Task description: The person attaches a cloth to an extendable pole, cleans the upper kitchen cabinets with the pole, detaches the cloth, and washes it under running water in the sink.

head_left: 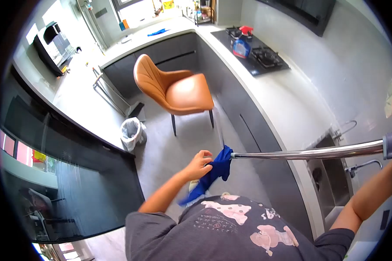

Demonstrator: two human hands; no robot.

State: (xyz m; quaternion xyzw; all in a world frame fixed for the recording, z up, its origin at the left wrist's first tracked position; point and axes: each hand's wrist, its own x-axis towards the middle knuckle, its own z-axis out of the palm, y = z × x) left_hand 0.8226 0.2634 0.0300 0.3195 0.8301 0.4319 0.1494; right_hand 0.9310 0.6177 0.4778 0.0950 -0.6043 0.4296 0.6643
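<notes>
My left hand (199, 165) is at the middle of the view, fingers curved and apart, right beside a bunched dark blue cloth (217, 167). Whether the fingertips touch the cloth I cannot tell. The cloth hangs at the end of a shiny metal pole (309, 154), its lower part trailing toward my shirt. The pole runs sideways to a grey collar (391, 145) at the right edge. My right forearm (374, 195) reaches up to that end; the fingers are lost in the dark rim. A pale thin strip (219, 128) rises from the cloth toward the chair.
A brown chair (189, 93) stands ahead on the grey floor. Left of it are a lined trash bin (133, 132) and a broom-like tool (137, 110). On the right counter are a stove (263, 61) with a blue spray bottle (241, 48), and a sink (331, 187).
</notes>
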